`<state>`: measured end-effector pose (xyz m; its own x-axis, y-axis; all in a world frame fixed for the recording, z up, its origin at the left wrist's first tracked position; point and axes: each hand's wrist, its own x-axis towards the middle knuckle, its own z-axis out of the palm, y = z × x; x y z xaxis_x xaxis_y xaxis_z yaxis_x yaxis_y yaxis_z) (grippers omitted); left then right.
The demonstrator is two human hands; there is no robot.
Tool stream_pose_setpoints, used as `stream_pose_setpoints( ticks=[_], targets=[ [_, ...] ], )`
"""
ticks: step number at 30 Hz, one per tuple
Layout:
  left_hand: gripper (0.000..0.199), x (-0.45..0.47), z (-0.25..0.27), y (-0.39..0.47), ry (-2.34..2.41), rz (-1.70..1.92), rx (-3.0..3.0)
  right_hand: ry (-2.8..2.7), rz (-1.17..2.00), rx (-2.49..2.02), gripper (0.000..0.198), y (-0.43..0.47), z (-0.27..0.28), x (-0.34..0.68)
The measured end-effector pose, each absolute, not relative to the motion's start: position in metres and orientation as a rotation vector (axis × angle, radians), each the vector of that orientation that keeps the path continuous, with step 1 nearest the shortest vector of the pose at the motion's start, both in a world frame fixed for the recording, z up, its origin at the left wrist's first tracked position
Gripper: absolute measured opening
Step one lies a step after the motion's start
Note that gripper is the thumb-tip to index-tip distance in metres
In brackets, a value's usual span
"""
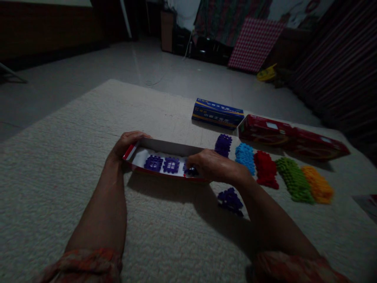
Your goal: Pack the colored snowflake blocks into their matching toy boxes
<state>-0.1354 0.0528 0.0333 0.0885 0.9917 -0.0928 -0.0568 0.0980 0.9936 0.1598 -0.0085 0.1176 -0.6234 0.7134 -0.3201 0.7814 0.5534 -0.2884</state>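
Note:
A long open box (176, 146), red outside and white inside, lies in front of me on the pale textured cover. Around its left end wraps my left hand (129, 141). My right hand (206, 162) reaches into the right part of the box, its fingers closed on a purple interlocking plastic piece (191, 170) that they partly hide. Two more square purple pieces (153, 163) with window-like centres sit in a row inside, left of that hand. Just outside the box lie a purple stack (223, 144) behind my right wrist and a loose purple pile (230, 201) in front of it.
Blue (244, 157), red (266, 169), green (295, 179) and orange (317, 184) piles of pieces lie to the right. Behind them stand a blue box (218, 114) and red boxes (290, 137). Grey floor (141, 63) lies beyond the cover's edge.

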Motion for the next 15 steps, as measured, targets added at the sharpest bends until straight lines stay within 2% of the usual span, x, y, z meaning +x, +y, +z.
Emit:
stream_pose_setpoints(
  ticks=[11,15],
  targets=[
    [0.027,-0.134,0.033,0.051,1.127,1.112,1.118,2.611,-0.553,1.226,0.033,-0.005,0.106,0.153],
    [0.027,-0.134,0.034,0.052,1.130,1.111,1.112,2.811,-0.765,1.294,0.033,-0.012,0.119,0.172]
  ],
)
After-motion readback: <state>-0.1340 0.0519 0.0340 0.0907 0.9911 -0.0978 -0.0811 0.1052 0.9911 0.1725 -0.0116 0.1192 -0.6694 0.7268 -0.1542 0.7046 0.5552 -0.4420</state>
